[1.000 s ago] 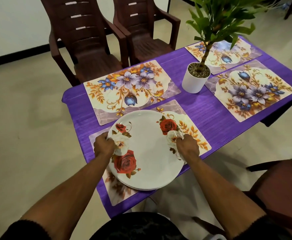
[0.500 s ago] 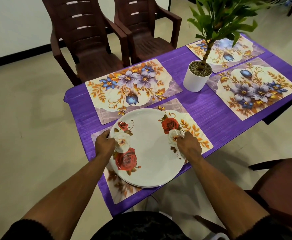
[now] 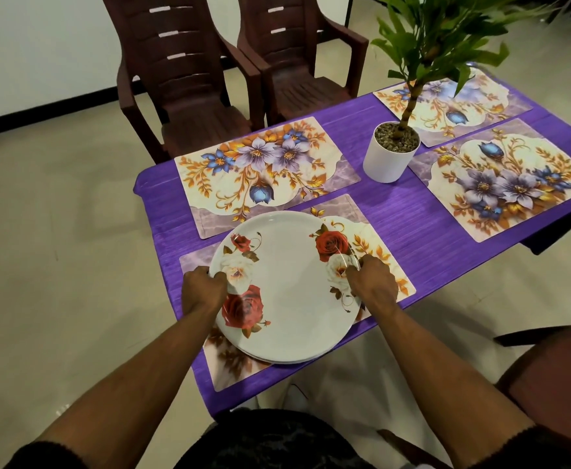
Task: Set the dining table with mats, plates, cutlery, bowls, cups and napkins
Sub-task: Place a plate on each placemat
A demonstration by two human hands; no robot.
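Note:
A stack of white plates (image 3: 291, 292) printed with red and white roses sits over the near floral mat (image 3: 379, 262) on the purple table (image 3: 412, 225). My left hand (image 3: 203, 291) grips the stack's left rim and my right hand (image 3: 372, 282) grips its right rim, thumbs on top. A second rim shows under the top plate at the near edge. Three more floral mats lie bare: one across the table (image 3: 263, 170), one to the right (image 3: 504, 181) and one at the far right (image 3: 446, 106).
A white pot with a green plant (image 3: 390, 152) stands mid-table between the mats. Two dark brown plastic chairs (image 3: 182, 79) stand at the far side. Another brown chair (image 3: 555, 377) is at my near right. Pale floor surrounds the table.
The view shifted slightly; the plate stack and both hands stay over the near mat, with the grip unchanged.

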